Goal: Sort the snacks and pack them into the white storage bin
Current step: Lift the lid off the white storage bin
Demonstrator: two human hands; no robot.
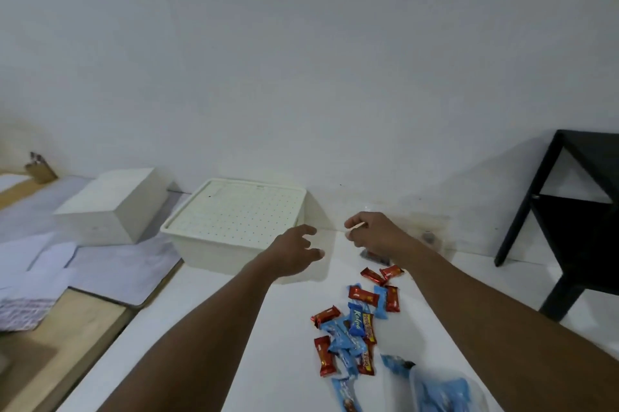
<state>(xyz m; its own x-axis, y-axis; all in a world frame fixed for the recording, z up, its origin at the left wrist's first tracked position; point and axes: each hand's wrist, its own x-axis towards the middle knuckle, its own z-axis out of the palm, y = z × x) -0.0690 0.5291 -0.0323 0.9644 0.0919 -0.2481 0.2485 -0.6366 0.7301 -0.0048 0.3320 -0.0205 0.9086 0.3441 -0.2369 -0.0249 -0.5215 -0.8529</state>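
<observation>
- Right hand (376,235): thumb and forefinger pinch a thin pale sliver (357,227); what it is cannot be told. The grip is narrow and occupied.
- Left hand (294,252): fingers loosely spread and holding nothing, just beside the near right corner of the white storage bin (187,245).
- The bin sits flat on the white surface (284,361), against the wall, with its perforated lid (237,210) on and facing up. It looks close to square from here, so its long axis cannot be told.
- The snacks (355,328) lie loose to the right of the bin, between the forearms. Red wrappers (362,295) and blue wrappers (356,319) overlap at mixed headings. The scatter as a whole runs from the right hand back toward the person.
- Risk: with the lid on, nothing can go in, and a one-handed lift at a corner may tilt or snag it.
- Risk: the pinched sliver leaves the right hand unfit to help.
- Risk: the wrappers overlap, so pulling one may drag others and mix the colours.
- Risk: the right forearm passes just beside the pile and could sweep it.
</observation>
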